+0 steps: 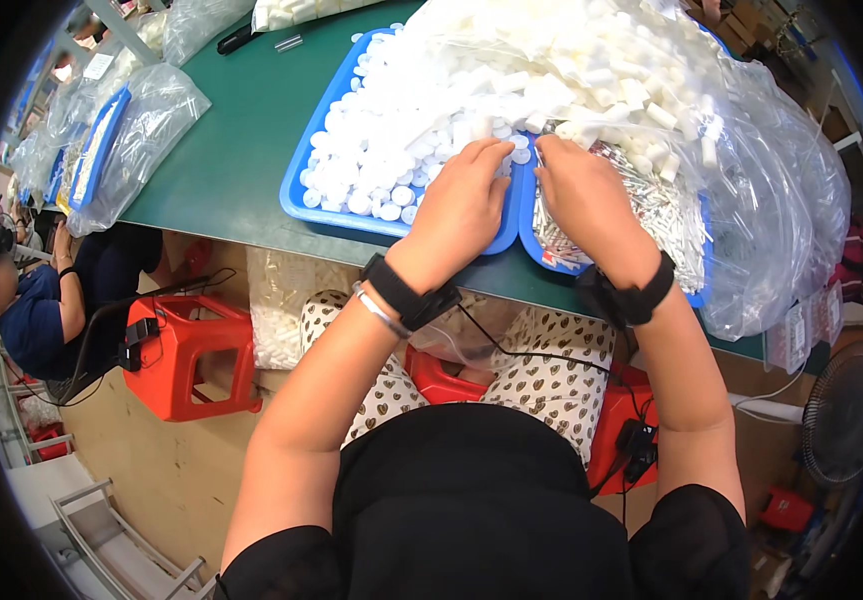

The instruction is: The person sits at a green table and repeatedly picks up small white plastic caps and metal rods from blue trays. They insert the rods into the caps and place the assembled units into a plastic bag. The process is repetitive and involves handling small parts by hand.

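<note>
My left hand [463, 200] is over the right edge of a blue tray [293, 190] heaped with small white round plastic caps [356, 180]. Its fingers are bent together, the tips beside the neighbouring tray's rim. Facing it, my right hand [591, 195] curls over a second blue tray [528, 215] full of thin white and metallic pins [673, 215]. Both sets of fingertips are close together but apart; whatever they pinch is too small or hidden. Just beyond them, cream-white cylindrical pieces [641, 95] spill from a clear plastic bag [771, 190].
The green table [221, 170] carries a black marker [238, 40] and a small clear tube [289, 43]. At far left are a bagged blue tray [101, 150] and a seated person [36, 300]. A red stool [191, 355] and a fan [848, 412] flank me.
</note>
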Demonstrator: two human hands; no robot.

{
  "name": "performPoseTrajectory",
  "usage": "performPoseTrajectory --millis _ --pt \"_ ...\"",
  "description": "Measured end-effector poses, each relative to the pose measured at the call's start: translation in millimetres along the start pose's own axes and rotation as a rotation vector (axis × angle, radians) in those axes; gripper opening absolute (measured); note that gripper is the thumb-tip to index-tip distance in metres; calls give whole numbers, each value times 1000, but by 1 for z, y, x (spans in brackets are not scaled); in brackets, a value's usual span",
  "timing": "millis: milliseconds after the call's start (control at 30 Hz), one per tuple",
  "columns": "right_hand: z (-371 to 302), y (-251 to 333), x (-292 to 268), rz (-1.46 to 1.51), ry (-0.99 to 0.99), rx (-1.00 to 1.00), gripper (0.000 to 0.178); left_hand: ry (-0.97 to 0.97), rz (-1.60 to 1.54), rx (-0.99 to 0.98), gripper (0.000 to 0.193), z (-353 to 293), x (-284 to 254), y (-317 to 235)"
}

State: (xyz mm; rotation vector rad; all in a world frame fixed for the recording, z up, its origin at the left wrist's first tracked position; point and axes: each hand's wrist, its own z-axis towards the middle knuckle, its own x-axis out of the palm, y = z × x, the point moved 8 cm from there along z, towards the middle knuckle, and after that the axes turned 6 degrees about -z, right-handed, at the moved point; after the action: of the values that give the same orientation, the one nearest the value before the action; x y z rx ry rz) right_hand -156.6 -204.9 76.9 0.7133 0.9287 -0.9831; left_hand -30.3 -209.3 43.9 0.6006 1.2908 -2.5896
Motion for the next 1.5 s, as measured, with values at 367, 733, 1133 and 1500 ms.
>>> performPoseTrajectory --millis 367,733,1133,1500 --pt "-18 -29 -3 521 -24 361 23 67 50 -114 17 7 0 8" --pt "-82 1 -43 1020 154 588 11 63 -1370 -901 18 -73 5 -7" --pt "-104 70 -47 315 141 -11 14 -44 -1749 -1151 37 -149 23 -16" --pt "-107 71 -49 162 129 -39 15 -89 -1720 -1153 36 -155 22 -12"
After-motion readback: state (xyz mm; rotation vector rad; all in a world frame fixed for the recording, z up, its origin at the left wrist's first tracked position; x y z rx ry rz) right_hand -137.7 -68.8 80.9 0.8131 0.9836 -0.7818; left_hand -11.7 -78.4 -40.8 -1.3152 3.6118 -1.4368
